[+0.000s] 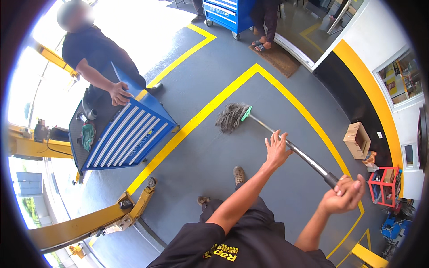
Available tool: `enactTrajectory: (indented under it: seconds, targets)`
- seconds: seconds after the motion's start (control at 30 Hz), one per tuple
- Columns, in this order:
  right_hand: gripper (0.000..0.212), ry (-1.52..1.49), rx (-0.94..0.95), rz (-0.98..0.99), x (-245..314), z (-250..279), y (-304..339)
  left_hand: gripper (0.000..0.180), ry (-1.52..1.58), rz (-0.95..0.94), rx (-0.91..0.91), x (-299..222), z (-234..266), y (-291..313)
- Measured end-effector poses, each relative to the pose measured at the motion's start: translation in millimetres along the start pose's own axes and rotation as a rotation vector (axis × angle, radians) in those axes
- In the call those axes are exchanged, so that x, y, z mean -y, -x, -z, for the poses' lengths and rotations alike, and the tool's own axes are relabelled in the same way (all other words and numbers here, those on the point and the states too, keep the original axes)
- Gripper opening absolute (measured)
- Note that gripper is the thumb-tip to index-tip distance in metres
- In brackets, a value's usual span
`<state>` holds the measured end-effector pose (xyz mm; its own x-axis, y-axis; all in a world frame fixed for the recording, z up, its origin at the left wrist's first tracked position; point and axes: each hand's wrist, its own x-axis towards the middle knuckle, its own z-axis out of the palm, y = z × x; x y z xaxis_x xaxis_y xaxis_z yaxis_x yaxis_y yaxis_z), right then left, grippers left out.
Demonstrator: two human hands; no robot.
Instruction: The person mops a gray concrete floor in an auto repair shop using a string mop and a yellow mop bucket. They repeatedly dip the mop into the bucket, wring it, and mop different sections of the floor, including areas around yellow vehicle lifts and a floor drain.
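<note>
A mop with a grey string head [233, 117], a green clamp and a metal pole lies slantwise ahead of me, its head on the grey floor. My left hand [278, 151] is loosely around the middle of the pole, the fingertips partly extended. Around the black grip [331, 180] at the pole's near end, my right hand [343, 196] is closed. The palm hides the very tip of the handle.
To the left, a person in dark clothes touches a blue tool cabinet [129, 134]. A yellow lift arm [89, 227] reaches in at lower left. At right are a cardboard box [356, 140] and a red cart [383, 186]. Another blue cabinet [227, 17] and a doormat [280, 59] lie beyond.
</note>
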<state>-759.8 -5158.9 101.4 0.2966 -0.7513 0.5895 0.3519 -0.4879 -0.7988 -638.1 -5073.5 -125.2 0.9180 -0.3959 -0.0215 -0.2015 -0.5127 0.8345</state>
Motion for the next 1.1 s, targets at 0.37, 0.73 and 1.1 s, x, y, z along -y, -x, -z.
enactTrajectory:
  seconds: [0.37,0.73,1.1]
  targets:
    - [0.018,0.213,0.905,0.244,-218,-116,115,0.039,0.152,0.128,0.15,65,125,67]
    - [0.027,0.261,1.112,0.227,-127,-267,286,0.051,0.293,0.229,-0.567,82,266,182]
    - [0.021,-0.256,1.675,0.165,46,-251,394,0.027,0.528,0.326,-1.199,97,394,282]
